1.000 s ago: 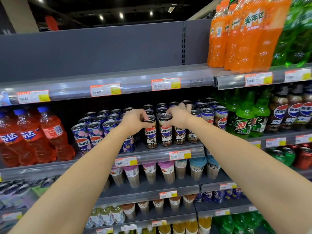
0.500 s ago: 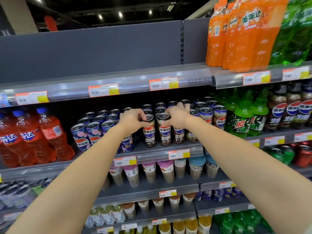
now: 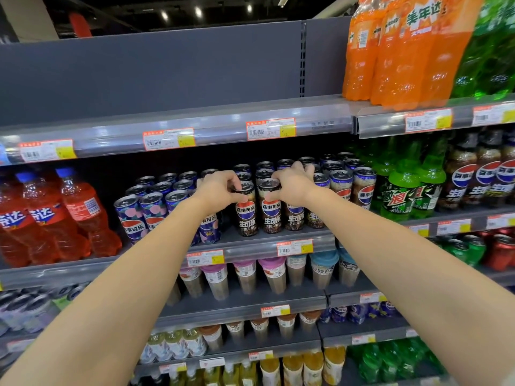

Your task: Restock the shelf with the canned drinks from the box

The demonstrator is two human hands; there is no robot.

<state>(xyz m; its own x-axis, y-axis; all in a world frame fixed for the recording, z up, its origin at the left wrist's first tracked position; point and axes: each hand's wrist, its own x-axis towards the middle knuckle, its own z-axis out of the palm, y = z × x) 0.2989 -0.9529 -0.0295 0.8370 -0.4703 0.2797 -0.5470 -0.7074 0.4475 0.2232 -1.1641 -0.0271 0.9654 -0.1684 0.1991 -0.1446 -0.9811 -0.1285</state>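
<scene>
Middle shelf [image 3: 250, 247], centre of frame: two dark cola cans stood upright at its front edge, side by side and touching. Left hand [image 3: 220, 190] was curled round the top of the left can [image 3: 246, 218]. Right hand [image 3: 289, 185] pinched the top of the right can [image 3: 271, 211], likely to square both with the rows behind. Box not in view.

Two bare arms show, the left arm [image 3: 125, 296] and the right arm [image 3: 404, 274]. Each ends in a bare hand: the left hand [image 3: 220, 190] and the right hand [image 3: 292, 188]. A tiny pale scrap [image 3: 510, 381] by the right arm is too small to tell.
</scene>
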